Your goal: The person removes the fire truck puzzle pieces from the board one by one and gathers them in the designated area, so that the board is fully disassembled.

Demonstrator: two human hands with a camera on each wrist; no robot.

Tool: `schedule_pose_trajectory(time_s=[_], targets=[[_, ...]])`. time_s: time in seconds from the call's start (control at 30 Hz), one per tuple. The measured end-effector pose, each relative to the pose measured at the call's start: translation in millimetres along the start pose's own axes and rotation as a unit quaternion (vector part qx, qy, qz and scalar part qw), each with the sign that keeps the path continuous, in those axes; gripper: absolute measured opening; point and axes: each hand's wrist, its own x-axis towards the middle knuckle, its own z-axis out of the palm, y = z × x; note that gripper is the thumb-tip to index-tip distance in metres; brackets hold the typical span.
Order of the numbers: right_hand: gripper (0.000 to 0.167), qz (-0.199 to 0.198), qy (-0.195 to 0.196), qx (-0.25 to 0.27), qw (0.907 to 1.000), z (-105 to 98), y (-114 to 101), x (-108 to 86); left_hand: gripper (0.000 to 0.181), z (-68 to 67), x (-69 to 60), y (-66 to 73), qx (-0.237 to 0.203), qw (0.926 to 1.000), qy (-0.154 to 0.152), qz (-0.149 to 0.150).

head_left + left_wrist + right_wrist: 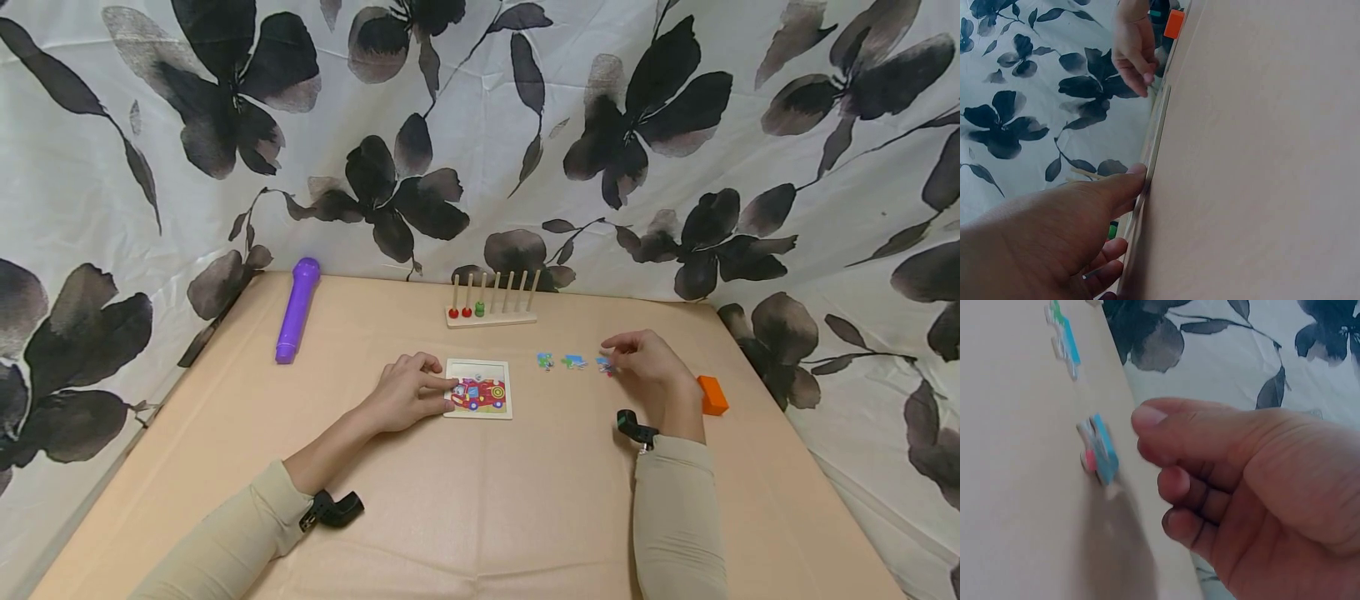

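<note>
My left hand (411, 392) rests at the left edge of a small puzzle board (480, 415), its thumb and index finger touching the pale frame. A red truck picture (483, 393) fills the lower part of the board. Edge-on, the same board (1159, 134) appears in the left wrist view. My right hand (648, 367) hovers over the rightmost of three loose puzzle pieces (602, 363). In the right wrist view that blue and pink piece (1105, 456) lies on the table, apart from the loosely bent fingers (1179, 425), which hold nothing visible.
Two other puzzle pieces, a green-blue one (545, 361) and a blue one (575, 361), lie left of my right hand. Behind stands a wooden peg rack (495, 319) with red and green beads. A purple microphone-shaped toy (297, 312) lies back left; an orange block (712, 396) sits right.
</note>
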Motion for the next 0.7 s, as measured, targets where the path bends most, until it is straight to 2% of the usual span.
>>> schedule_pose_trajectory(time_s=[0.3,0.7], targets=[[0.032,-0.06,0.017,0.012,0.998,5,-16,7.7,0.042,0.4,0.4,-1.2,0.004,1.0,0.002,0.001],[0.03,-0.091,-0.022,0.031,0.9951,19,-33,17.3,0.043,-0.6,0.2,-0.4,0.003,1.0,-0.002,0.0]])
